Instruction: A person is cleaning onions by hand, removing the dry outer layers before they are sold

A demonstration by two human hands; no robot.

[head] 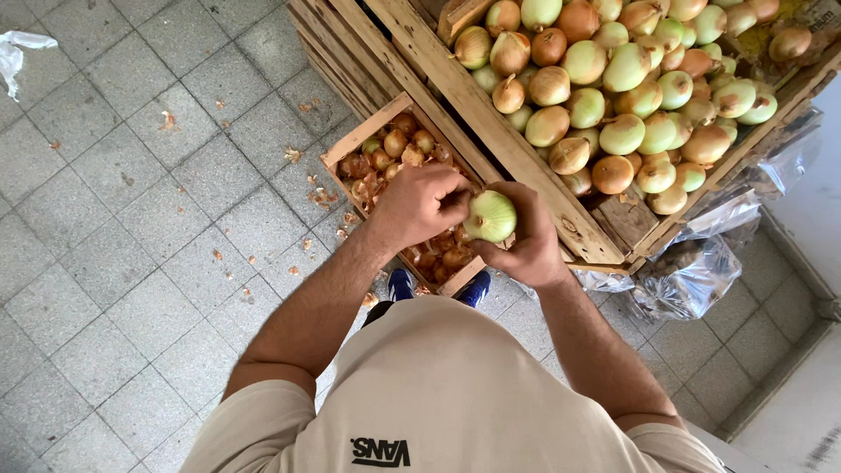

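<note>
We cup pale onion (490, 215) in R hand (526, 241), steadying it; L hand (419, 203) pinches skin at top, over small crate (368, 131) w/ peelings.

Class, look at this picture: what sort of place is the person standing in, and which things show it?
Probably a produce shop or market storeroom. A big wooden crate is heaped with onions, a smaller crate holds loose skins, and the tiled floor is littered with peel.

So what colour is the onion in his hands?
Pale green-white, its brown skin gone; the onion shows best in the head view.
</note>
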